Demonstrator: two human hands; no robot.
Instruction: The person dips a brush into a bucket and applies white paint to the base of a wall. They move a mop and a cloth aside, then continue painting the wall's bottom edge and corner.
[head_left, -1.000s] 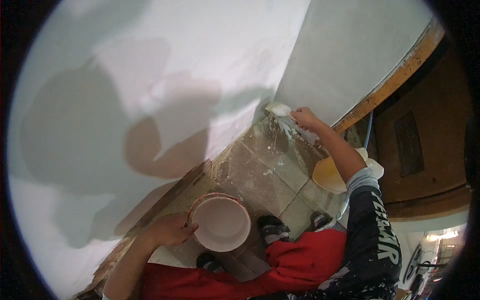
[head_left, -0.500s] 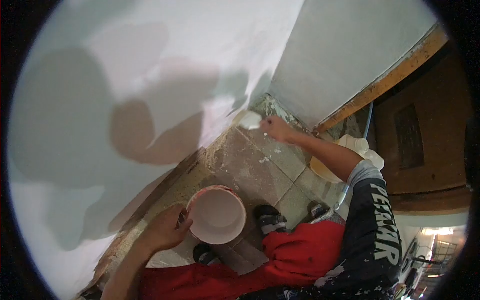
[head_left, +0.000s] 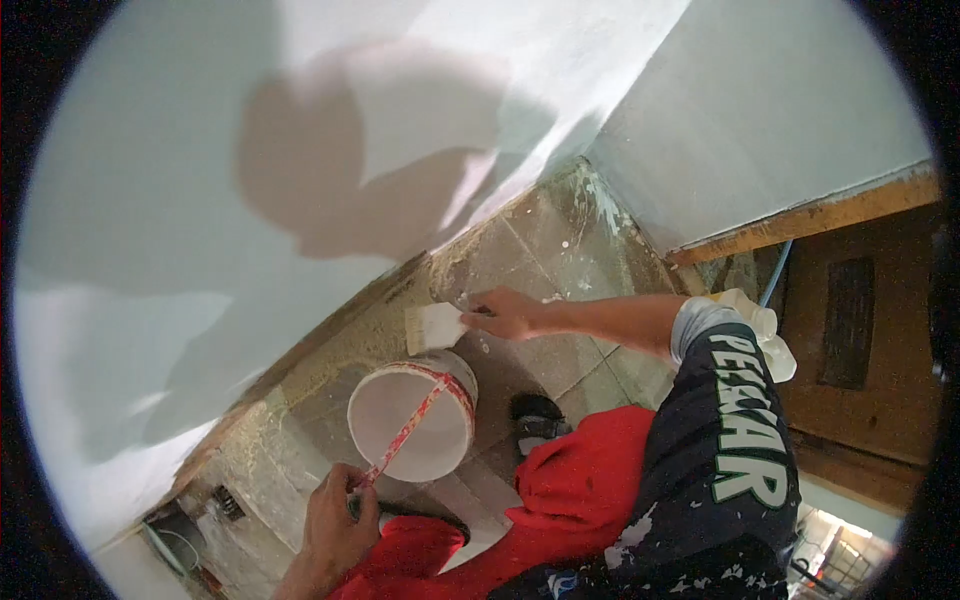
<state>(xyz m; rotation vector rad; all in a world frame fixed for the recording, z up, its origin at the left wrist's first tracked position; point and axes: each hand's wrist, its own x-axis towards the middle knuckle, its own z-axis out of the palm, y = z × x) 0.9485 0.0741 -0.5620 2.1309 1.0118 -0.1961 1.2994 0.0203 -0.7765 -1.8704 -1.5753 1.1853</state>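
My right hand (head_left: 508,314) is closed round the handle of a wide paintbrush (head_left: 436,328). The brush is white with paint and its bristles point left, just above the far rim of a white bucket (head_left: 393,408). Red smears mark the bucket's rim, and its inside looks white; the paint level cannot be made out. A red-and-white bucket handle (head_left: 412,425) crosses the opening. My left hand (head_left: 340,520) grips its near end, and the bucket tilts toward me.
A white wall (head_left: 120,200) with shadows rises at the left, meeting a grey wall (head_left: 780,130) in the corner. Paint-spotted floor tiles (head_left: 520,240) lie between. On the right are a wooden door (head_left: 890,340), its frame (head_left: 800,215) and pale plastic containers (head_left: 778,358).
My right hand has brought the brush from the wall's base back toward the bucket. My left hand has moved from the bucket's side to its raised handle. The view has shifted.
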